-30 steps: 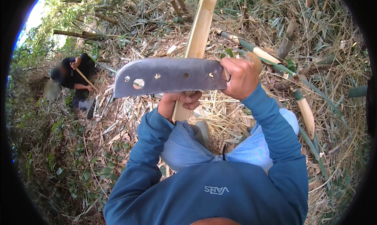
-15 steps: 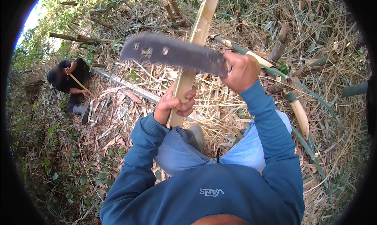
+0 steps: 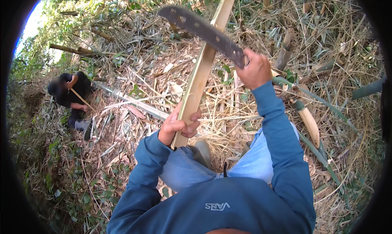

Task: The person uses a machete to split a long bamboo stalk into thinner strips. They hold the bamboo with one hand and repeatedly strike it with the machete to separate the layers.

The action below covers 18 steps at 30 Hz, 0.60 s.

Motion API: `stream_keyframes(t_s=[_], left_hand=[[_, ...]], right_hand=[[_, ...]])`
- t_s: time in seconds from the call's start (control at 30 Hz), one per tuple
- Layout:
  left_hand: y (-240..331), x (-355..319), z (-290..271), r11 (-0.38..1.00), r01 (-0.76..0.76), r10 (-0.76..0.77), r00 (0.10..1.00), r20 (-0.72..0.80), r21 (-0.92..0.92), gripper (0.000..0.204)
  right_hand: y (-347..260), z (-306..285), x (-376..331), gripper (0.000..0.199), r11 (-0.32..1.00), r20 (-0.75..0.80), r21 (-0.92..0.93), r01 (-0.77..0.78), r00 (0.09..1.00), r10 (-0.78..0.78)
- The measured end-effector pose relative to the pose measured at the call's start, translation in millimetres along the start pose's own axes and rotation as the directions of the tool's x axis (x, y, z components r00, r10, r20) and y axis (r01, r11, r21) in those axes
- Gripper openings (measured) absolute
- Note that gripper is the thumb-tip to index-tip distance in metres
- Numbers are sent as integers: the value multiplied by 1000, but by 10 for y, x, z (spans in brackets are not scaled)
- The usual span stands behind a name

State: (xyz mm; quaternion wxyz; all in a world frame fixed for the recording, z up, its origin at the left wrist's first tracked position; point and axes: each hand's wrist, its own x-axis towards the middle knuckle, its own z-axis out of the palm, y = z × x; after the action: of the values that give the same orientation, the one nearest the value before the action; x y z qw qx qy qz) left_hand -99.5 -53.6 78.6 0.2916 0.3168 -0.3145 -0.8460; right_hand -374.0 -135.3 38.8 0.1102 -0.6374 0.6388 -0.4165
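"What is being gripped?"
"The left hand (image 3: 179,127) is wrapped around a pale bamboo strip (image 3: 199,76) near its lower end; the right hand (image 3: 255,68) is closed on a dark, pierced blade (image 3: 206,32), crossing over the strip in view."
"Farther out?"
"Dry litter (image 3: 153,80); at left, another person (image 3: 65,91) holding a stick (image 3: 80,97)."

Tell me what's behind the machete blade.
A split bamboo strip passes behind the machete blade, showing above and below it, with dry litter beyond. The stretch directly behind the blade is covered and cannot be seen.
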Motion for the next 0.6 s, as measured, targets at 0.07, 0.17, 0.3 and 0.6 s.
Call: stream_keyframes(t_s=[0.07,0.17,0.3,0.6], left_hand=[[14,22,-42,1000,0,1,999,32,-31,86],[54,0,30,998,23,-23,1000,11,-50,86],[100,-13,73,999,35,-33,998,50,-28,89],[110,-51,67,993,51,-46,998,48,-103,89]], right_hand=[[-32,4,-9,44,986,-63,-57,156,985,-159],[-71,-36,29,39,992,69,-120,42,997,-34],[110,47,-2,41,995,-93,37,91,992,-88],[96,57,-1,38,1000,-37,-17,-3,999,2]])
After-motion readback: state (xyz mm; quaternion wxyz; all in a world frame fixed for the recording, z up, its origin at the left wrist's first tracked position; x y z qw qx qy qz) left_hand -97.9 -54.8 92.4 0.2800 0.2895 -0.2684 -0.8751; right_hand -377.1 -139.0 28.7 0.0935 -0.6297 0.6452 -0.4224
